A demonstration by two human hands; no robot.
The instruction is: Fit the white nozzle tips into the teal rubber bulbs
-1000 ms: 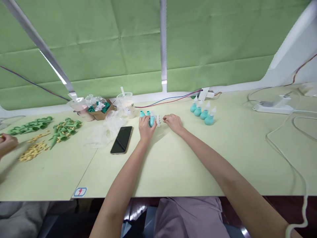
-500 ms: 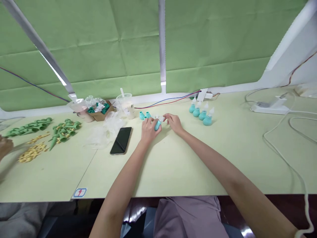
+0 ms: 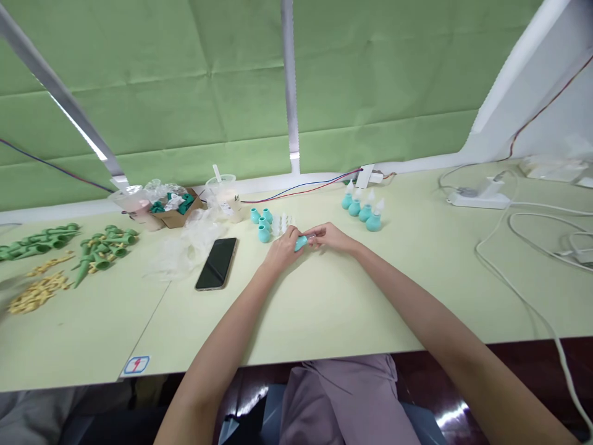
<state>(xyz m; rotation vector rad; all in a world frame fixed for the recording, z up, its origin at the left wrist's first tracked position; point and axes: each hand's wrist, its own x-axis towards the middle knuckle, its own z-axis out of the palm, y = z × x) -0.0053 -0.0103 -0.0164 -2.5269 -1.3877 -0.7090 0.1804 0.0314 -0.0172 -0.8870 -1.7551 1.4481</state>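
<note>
My left hand (image 3: 280,250) is closed around a teal rubber bulb (image 3: 301,243), which lies tilted with its mouth toward the right. At that mouth, the fingers of my right hand (image 3: 332,237) pinch a small clear nozzle tip (image 3: 311,236), mostly hidden by the fingertips. Just beyond my left hand several clear nozzle tips (image 3: 280,224) lie in rows. Beside them stand several teal bulbs without tips (image 3: 264,233). To the right, a slanting row of teal bulbs with clear tips (image 3: 373,222) stands upright.
A black phone (image 3: 217,264) and a crumpled plastic bag (image 3: 185,247) lie left of my arms. Behind are drink cups (image 3: 228,207) and a cardboard box (image 3: 178,217). Green horn-shaped pieces (image 3: 104,250) and yellow bits (image 3: 39,290) cover the left. A power strip (image 3: 482,196) with cables sits right.
My hands have drawn nearer the table's front edge and come together, the right fingers now at the bulb's mouth with the clear tip. The view has shifted right; another person's hand has left it.
</note>
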